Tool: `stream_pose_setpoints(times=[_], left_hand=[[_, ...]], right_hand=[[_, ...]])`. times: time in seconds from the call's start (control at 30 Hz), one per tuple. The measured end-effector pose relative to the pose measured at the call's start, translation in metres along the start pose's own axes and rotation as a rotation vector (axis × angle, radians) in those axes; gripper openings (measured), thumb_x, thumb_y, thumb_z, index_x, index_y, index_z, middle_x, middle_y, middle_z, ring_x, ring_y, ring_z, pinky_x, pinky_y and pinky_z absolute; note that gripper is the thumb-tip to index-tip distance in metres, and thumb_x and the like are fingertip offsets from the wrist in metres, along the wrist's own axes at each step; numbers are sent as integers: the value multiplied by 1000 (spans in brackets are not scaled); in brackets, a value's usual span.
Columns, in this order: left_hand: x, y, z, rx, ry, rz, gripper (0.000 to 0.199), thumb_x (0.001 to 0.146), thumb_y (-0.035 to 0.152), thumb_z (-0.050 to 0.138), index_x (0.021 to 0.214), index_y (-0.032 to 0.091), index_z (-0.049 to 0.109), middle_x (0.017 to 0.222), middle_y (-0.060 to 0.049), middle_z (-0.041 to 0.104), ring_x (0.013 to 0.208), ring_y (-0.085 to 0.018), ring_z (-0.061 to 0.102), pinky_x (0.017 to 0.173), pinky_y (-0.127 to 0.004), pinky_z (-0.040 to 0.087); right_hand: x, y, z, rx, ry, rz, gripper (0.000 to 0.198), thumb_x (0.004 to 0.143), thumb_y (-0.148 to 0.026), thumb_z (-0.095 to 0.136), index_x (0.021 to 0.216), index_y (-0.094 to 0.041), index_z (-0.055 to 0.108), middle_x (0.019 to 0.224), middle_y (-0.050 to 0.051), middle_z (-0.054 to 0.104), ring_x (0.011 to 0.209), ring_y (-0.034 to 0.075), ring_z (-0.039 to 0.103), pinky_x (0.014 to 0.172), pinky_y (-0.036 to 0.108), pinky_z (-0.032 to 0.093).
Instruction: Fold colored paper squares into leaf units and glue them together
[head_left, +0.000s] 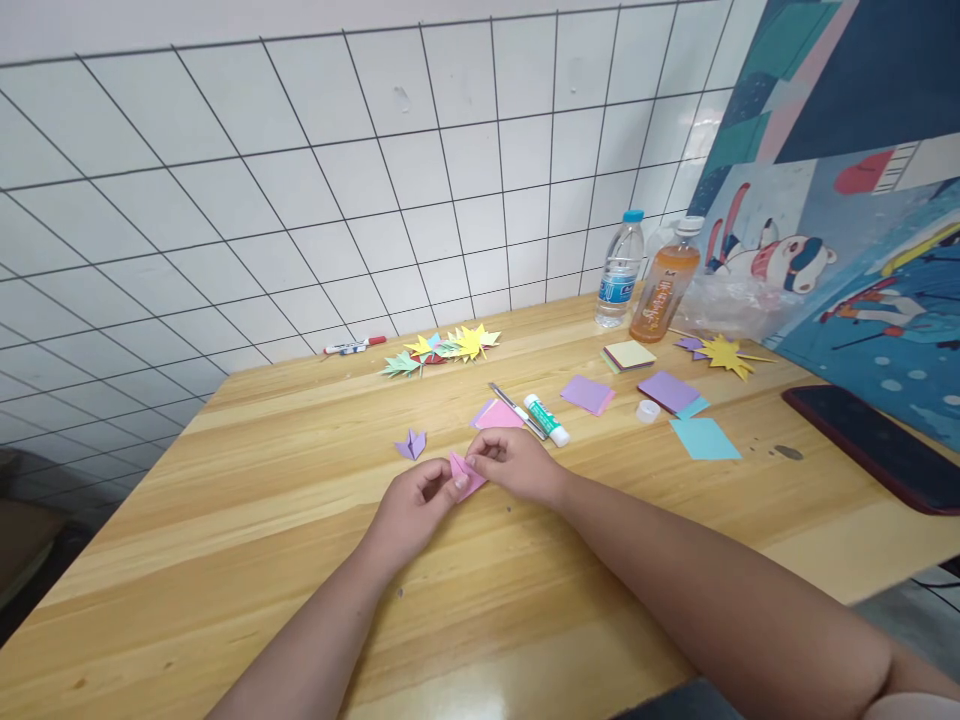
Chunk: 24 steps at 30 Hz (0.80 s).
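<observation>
Between my two hands is a small piece of folded pink paper [469, 484], raised just over the wooden table [300, 530]. My left hand [416, 505] pinches its left side between thumb and fingers. On the upper right side, my right hand [517, 462] grips it with closed fingers, hiding part of the paper. A folded purple paper piece [411, 444] lies just beyond my left hand. Past my right hand are pink paper sheets [498, 416], a craft knife or pen [517, 410] lying across them, and a green and white glue stick [546, 419].
Folded paper leaves [472, 342] and markers [355, 346] lie along the tiled wall. On the right are purple squares [588, 394], a blue sheet [705, 438], a white cap [648, 411], a yellow paper leaf [726, 355], a water bottle [621, 270], a tea-coloured drink bottle [666, 285] and a phone [877, 445].
</observation>
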<state>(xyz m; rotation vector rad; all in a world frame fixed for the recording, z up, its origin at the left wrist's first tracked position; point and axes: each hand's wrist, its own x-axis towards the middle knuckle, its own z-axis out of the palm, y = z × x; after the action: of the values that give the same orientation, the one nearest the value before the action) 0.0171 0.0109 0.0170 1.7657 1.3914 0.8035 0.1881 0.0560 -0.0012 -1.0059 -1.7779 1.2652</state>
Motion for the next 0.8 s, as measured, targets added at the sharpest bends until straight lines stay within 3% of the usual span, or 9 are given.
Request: stream_pose_setpoints(times=[0.27, 0.8], left_hand=[[-1, 1, 2, -25, 48, 36, 25, 80, 41, 53, 73, 18, 60, 68, 0, 59, 63, -14, 51, 58, -22, 39], [1, -2, -4, -210, 223, 21, 22, 77, 38, 58, 70, 17, 62, 66, -1, 61, 65, -16, 55, 64, -26, 41]], right_hand=[[-4, -2, 2, -112, -59, -39, 9, 75, -23, 54, 72, -17, 60, 63, -2, 60, 55, 8, 53, 49, 17, 38], [-2, -2, 1, -74, -37, -60, 13, 77, -28, 54, 74, -16, 59, 66, -2, 59, 58, 9, 52, 54, 18, 39]])
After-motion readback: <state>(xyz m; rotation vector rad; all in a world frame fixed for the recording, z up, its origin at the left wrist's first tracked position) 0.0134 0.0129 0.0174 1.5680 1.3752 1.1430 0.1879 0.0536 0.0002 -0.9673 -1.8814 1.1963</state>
